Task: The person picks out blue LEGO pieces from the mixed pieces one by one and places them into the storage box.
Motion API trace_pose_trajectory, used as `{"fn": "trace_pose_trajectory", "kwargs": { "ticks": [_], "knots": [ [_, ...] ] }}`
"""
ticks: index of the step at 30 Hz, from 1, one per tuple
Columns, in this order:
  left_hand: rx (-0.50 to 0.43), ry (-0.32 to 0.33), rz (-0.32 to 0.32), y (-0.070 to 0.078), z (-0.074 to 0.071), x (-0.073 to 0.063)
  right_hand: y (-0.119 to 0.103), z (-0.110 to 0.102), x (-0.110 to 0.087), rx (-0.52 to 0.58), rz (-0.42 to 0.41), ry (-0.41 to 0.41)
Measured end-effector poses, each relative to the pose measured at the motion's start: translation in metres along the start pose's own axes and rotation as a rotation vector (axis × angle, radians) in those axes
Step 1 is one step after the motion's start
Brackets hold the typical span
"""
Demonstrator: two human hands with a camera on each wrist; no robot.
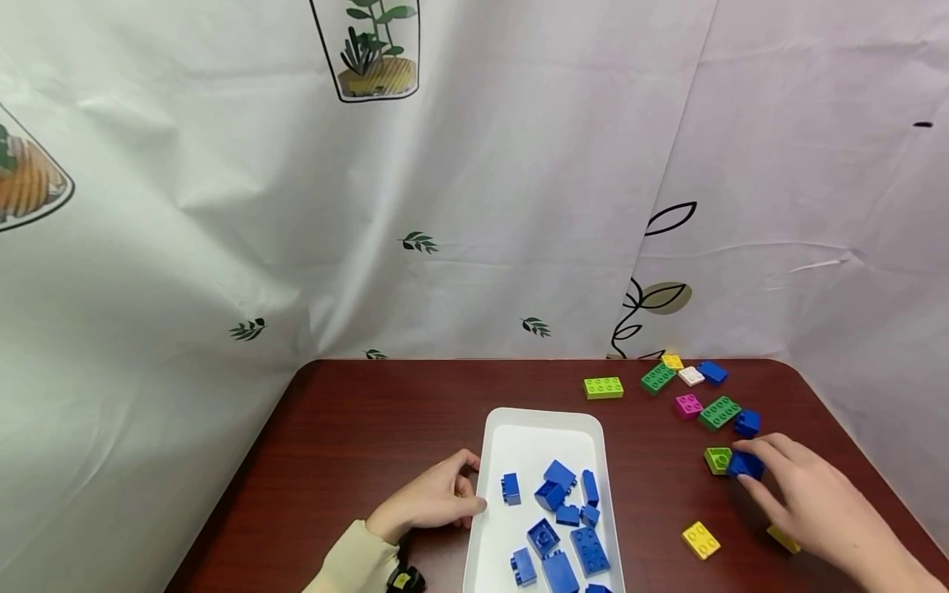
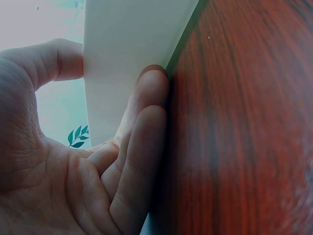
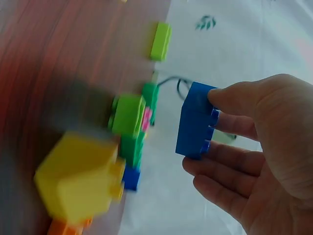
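A white tray (image 1: 507, 445) stands near the table's front with several blue bricks (image 1: 589, 551) lying in it. At the tray's left side my left hand (image 1: 433, 498) grips the edge; in the left wrist view the thumb touches the rim and the fingers (image 2: 146, 132) lie against the outer wall. Over on the right, my right hand (image 1: 804, 494) pinches a blue toy brick (image 3: 193, 120) between thumb and fingertips, its studs facing the palm in the right wrist view. Just left of that brick, a lime brick (image 1: 717, 460) rests on the table.
Toward the back right lie green bricks (image 1: 720, 413), a magenta brick (image 1: 688, 405), a white brick (image 1: 691, 375) and further blue ones (image 1: 747, 423). A long lime brick (image 1: 604, 388) sits behind the tray. One yellow brick (image 1: 700, 540) lies right of the tray; another (image 1: 783, 539) is partly hidden.
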State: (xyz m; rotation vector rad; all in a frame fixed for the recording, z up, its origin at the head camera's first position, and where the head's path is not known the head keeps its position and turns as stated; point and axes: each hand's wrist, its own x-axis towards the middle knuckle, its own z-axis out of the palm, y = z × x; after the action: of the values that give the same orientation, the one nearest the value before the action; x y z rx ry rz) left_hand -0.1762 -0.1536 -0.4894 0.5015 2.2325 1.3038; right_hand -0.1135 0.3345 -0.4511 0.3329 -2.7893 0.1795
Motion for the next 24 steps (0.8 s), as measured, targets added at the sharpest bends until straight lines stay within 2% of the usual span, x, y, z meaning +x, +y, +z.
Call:
{"fn": "trace_pose_trajectory", "kwargs": {
  "ticks": [6, 16, 24],
  "knots": [
    [0.000, 0.001, 0.004, -0.001, 0.000, 0.001, -0.026, 0.001, 0.011, 0.064, -0.059, 0.009],
    [0.000, 0.002, 0.010, 0.000, 0.000, 0.001, -0.065, 0.009, 0.029, 0.150, -0.058, -0.061],
    [0.005, 0.003, 0.013, 0.001, 0.000, 0.001, -0.094, 0.024, 0.044, 0.198, -0.139, -0.034]
  ]
}}
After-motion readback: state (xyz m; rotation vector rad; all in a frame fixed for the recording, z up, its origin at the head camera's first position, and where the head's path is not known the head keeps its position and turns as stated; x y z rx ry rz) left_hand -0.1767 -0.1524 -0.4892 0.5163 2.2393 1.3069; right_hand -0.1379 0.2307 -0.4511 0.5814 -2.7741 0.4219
